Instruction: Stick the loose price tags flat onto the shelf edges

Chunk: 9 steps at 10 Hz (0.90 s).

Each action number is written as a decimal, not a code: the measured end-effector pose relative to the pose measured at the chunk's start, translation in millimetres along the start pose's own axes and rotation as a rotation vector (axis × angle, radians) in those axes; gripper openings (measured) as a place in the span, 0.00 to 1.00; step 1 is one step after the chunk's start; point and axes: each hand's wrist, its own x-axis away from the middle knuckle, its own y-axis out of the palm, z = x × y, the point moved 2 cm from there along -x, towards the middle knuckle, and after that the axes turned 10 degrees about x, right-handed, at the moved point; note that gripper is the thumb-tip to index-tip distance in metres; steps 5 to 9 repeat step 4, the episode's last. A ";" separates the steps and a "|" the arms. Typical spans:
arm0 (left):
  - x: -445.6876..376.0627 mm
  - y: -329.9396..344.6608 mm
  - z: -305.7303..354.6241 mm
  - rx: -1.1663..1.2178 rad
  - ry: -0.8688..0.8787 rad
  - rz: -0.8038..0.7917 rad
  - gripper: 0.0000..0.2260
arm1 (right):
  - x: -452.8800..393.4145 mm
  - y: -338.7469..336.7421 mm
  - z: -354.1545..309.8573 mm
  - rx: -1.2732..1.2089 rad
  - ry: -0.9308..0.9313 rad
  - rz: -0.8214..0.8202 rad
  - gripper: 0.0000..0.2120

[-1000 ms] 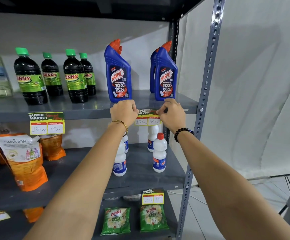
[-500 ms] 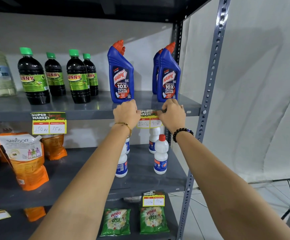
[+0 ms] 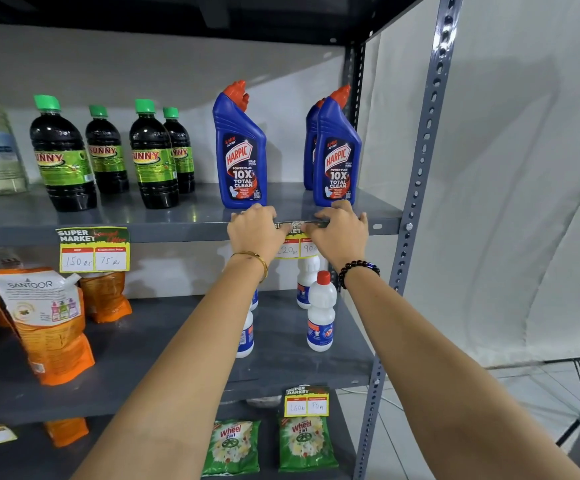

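A yellow and green price tag (image 3: 293,244) hangs on the front edge of the upper grey shelf (image 3: 184,232), below the blue Harpic bottles. My left hand (image 3: 255,230) presses on its left end and my right hand (image 3: 338,232) on its right end, fingers curled over the shelf lip. Only the tag's middle shows between the hands. Another tag (image 3: 94,249) is stuck on the same edge further left. A third tag (image 3: 306,401) sits on the edge of the shelf below.
Harpic bottles (image 3: 241,150) stand right behind my fingers. Dark green-capped bottles (image 3: 61,157) fill the shelf's left part. White bottles (image 3: 321,311) and orange pouches (image 3: 44,323) are on the middle shelf, green Wheel packets (image 3: 304,445) at the bottom. A perforated upright post (image 3: 420,188) is at right.
Both hands have stayed on the tag's ends, sliding up a little so the fingers now hook over the shelf's top edge. The view has shifted slightly.
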 end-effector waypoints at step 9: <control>2.1 -2.5 -4.4 -0.003 0.065 -0.048 0.23 | 6.4 -0.6 0.2 0.141 -0.089 -0.046 0.18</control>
